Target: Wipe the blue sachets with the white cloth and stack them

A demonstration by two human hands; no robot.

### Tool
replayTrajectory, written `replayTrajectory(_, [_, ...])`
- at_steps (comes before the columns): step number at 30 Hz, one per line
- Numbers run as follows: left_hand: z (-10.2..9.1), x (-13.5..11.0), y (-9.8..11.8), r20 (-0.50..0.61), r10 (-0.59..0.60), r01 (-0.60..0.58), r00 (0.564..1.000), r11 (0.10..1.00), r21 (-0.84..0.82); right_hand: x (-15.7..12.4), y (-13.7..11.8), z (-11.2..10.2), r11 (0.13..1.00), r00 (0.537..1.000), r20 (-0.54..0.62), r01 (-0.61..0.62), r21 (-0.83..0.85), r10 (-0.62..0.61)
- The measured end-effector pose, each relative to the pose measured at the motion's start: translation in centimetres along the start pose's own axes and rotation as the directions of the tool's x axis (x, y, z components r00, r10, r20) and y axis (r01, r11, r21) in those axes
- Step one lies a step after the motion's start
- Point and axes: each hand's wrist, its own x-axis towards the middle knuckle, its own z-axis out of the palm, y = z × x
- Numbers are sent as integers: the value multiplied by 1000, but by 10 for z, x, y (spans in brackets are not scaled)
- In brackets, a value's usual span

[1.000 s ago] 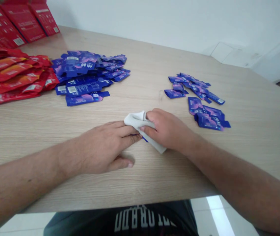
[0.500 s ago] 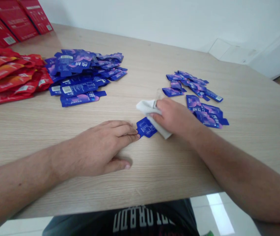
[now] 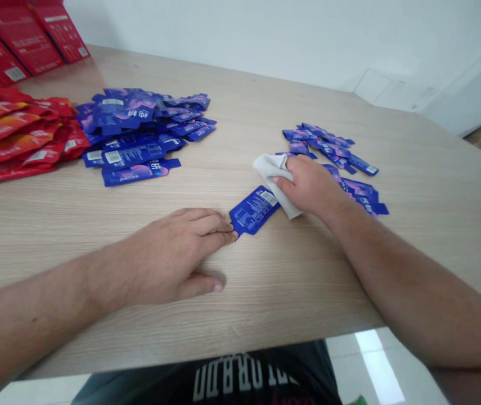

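Note:
A blue sachet lies flat on the table, its printed back with a white barcode facing up. Fingertips of my left hand press on the sachet's narrow tab at its left end. The hand lies flat, palm down, with the thumb apart. My right hand grips a folded white cloth between thumb and fingers. The cloth is at the upper right end of the sachet and covers a little of it.
To the left is a big pile of blue sachets, beside a heap of red packets. Red boxes stand behind them. A smaller group of blue sachets lies beyond my right hand. A white wall borders the table.
My right hand has moved the cloth up and to the right along the sachet, uncovering its barcode end. My left hand has stayed on the tab.

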Motion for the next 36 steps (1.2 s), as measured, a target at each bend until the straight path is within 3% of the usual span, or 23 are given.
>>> replayTrajectory(3, [0,0,0,-5,6,-6,1000,1000,7,-6,-11,-4,985,989,-60,143,91,-138])
replayTrajectory(5, [-1,0,0,0,-3,3,1000,1000,11,-9,-21,-2,948,955,75,274,161,-289])
replayTrajectory(6, [-1,0,0,3,-10,10,1000,1000,13,-8,-22,1,944,945,110,288,162,-307])
replayTrajectory(7, [-2,0,0,8,-14,14,1000,1000,15,-6,-20,4,955,953,122,260,146,-278])
replayTrajectory(10, [-2,0,1,16,-17,17,1000,1000,13,2,-6,7,999,998,48,26,23,-27])
replayTrajectory(12, [-2,0,1,12,-14,14,1000,1000,3,1,-3,3,1000,1000,-9,6,25,-6])
replayTrajectory(14, [-2,0,1,10,-13,13,1000,1000,-1,-5,-12,-2,990,994,-28,109,87,-107])
replayTrajectory(17, [-3,1,1,19,-22,21,1000,1000,16,-11,-27,-2,927,932,131,307,214,-339])
replayTrajectory(19, [-3,2,1,26,-27,26,999,999,22,-7,-25,2,944,940,165,268,191,-300])
replayTrajectory(21, [-3,2,1,27,-23,23,999,1000,18,0,-15,4,990,987,101,116,79,-123])
replayTrajectory(23, [-3,2,0,18,-19,19,1000,1000,11,3,-6,4,998,999,13,29,50,-30])
replayTrajectory(26, [-2,2,0,10,-17,17,1000,1000,5,-2,-11,1,976,987,-22,161,145,-160])
replayTrajectory(29, [-3,3,0,21,-22,22,1000,1000,11,-5,-21,3,916,933,95,315,250,-347])
replayTrajectory(31, [-4,3,1,27,-34,33,999,999,21,1,-18,7,947,959,103,239,213,-266])
replayTrajectory(34, [-4,4,1,29,-33,32,999,999,32,8,-4,9,993,999,-19,40,111,-38])
replayTrajectory(36, [-3,3,1,29,-20,19,999,999,32,6,-3,8,985,996,-59,76,152,-68])
